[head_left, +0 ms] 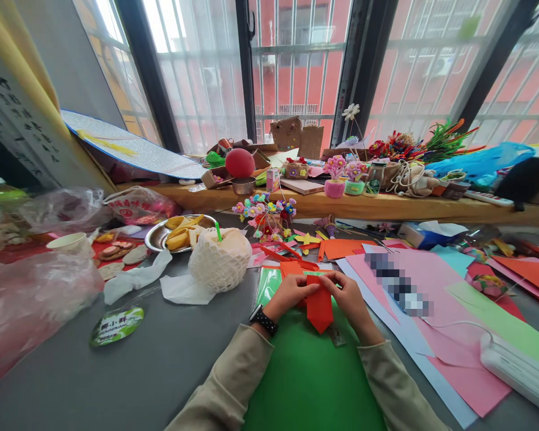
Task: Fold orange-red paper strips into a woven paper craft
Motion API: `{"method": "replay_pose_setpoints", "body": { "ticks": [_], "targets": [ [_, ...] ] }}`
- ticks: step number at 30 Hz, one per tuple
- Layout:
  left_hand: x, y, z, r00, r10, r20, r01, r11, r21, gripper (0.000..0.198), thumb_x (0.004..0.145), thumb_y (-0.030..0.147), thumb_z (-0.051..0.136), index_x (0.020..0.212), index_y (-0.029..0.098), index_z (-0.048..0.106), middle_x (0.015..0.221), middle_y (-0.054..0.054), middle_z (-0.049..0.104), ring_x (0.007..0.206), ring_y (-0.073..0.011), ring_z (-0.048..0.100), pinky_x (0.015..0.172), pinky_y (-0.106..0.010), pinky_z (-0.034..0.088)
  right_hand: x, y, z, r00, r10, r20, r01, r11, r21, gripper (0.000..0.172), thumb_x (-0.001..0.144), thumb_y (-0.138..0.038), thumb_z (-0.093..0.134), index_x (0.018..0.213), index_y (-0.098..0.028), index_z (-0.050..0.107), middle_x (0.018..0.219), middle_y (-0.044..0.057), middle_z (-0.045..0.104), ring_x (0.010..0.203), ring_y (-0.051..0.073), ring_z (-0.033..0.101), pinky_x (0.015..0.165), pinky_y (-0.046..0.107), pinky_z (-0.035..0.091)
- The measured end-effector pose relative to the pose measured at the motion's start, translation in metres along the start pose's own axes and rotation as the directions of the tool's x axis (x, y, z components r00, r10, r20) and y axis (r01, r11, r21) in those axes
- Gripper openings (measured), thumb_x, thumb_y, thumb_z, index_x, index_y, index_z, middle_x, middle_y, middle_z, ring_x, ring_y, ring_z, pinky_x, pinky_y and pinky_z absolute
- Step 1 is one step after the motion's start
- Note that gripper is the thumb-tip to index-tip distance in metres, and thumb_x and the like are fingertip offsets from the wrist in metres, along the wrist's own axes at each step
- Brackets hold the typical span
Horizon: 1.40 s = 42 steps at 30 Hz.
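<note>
A folded piece of orange-red paper [320, 310], pointed at its lower end, is between my two hands. My left hand [291, 294], with a black watch [263, 321] on its wrist, pinches the paper's upper left edge. On the other side, my right hand [345, 294] pinches the upper right edge between thumb and fingers. Both hands are just above a green sheet or mat [314, 383] on the grey table. Behind them, more orange paper strips [291, 257] lie in a loose pile.
To the left stand a net-wrapped coconut [221, 258] with a green straw and a metal bowl [155, 236] with banana peels. Pink paper sheets [453, 335] and a white power strip [516, 365] lie to the right. Crafted flowers [269, 211] stand ahead, before a crowded windowsill [197, 196].
</note>
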State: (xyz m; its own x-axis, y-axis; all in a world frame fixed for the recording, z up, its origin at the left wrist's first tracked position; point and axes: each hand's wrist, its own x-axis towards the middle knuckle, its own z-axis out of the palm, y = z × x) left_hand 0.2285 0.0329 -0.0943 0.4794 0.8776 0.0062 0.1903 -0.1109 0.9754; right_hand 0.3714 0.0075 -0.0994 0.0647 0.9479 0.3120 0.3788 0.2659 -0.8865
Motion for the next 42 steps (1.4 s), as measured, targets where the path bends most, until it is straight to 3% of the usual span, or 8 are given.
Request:
{"method": "replay_pose_setpoints", "body": {
  "ticks": [8, 16, 22, 42],
  "targets": [
    [-0.002, 0.003, 0.001, 0.998, 0.015, 0.055, -0.015, 1.0, 0.008, 0.032, 0.059, 0.042, 0.054, 0.061, 0.01, 0.057, 0.051, 0.003, 0.047, 0.047, -0.0062, 0.037, 0.044, -0.018, 0.027, 0.0, 0.0, -0.001, 0.997, -0.07, 0.031, 0.072, 0.995, -0.072, 0.026, 0.072, -0.039, 0.042, 0.065, -0.015, 0.053, 0.062, 0.002, 0.055, 0.059, 0.014, 0.049, 0.053, 0.022, 0.038],
    [0.003, -0.006, 0.001, 0.998, 0.061, 0.008, -0.061, 0.998, -0.02, 0.032, 0.065, 0.038, 0.05, 0.081, 0.011, 0.057, 0.072, -0.003, 0.057, 0.066, -0.0125, 0.048, 0.058, -0.021, 0.036, 0.001, 0.001, -0.002, 0.993, -0.113, 0.028, 0.116, 0.983, -0.139, 0.022, 0.073, -0.034, 0.04, 0.065, -0.016, 0.051, 0.063, 0.002, 0.053, 0.057, 0.013, 0.048, 0.048, 0.02, 0.037],
    [0.004, -0.006, 0.001, 0.995, 0.098, 0.01, -0.098, 0.995, 0.015, 0.03, 0.068, 0.035, 0.047, 0.082, 0.011, 0.056, 0.076, -0.004, 0.057, 0.068, -0.0134, 0.049, 0.058, -0.021, 0.037, 0.001, -0.001, 0.0, 0.983, -0.181, 0.03, 0.184, 0.964, -0.195, 0.019, 0.075, -0.029, 0.039, 0.063, -0.017, 0.048, 0.062, 0.001, 0.049, 0.057, 0.011, 0.046, 0.049, 0.019, 0.037],
    [0.003, -0.004, 0.0, 0.99, 0.112, -0.091, -0.102, 0.989, 0.107, 0.03, 0.068, 0.036, 0.045, 0.079, 0.011, 0.056, 0.072, -0.004, 0.057, 0.069, -0.0147, 0.05, 0.06, -0.023, 0.038, 0.002, 0.002, -0.001, 0.991, -0.127, 0.045, 0.133, 0.98, -0.149, 0.019, 0.074, -0.03, 0.041, 0.065, -0.016, 0.049, 0.065, 0.002, 0.051, 0.06, 0.012, 0.048, 0.05, 0.02, 0.039]
  ]
}}
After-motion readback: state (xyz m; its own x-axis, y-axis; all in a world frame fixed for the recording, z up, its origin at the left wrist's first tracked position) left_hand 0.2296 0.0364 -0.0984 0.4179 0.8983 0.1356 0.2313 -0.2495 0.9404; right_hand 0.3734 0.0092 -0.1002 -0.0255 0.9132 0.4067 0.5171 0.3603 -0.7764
